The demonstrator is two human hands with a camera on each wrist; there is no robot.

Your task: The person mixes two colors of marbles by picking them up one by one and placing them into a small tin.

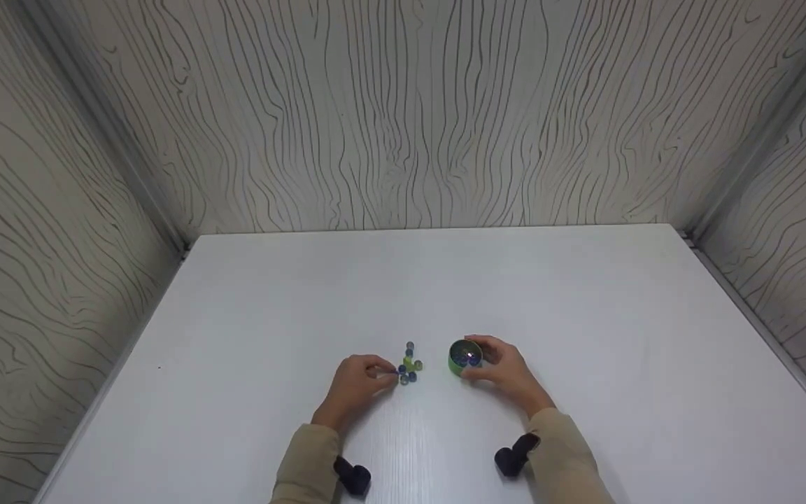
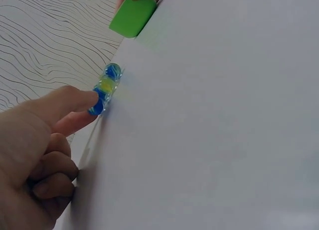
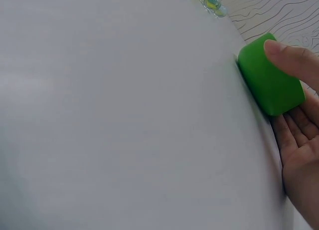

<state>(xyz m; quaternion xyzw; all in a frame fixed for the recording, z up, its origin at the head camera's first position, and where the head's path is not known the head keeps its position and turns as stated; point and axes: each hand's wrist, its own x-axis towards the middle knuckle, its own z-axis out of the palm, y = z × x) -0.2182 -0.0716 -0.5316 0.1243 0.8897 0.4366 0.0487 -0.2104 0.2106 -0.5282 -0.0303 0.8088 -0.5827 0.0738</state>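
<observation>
A small green cup stands on the white table with a few dark blue marbles inside. My right hand grips its side, the thumb on the near wall and the fingers behind it. To the left of the cup lies a loose cluster of glass marbles, clear with blue and yellow swirls. My left hand is at the cluster's left edge. Its thumb and forefinger pinch a blue marble, while the other fingers curl under against the table.
The white tabletop reaches back to a panel wall with a wood-grain line pattern. Similar panels rise at the left and right. Black wrist cameras sit on both sleeves.
</observation>
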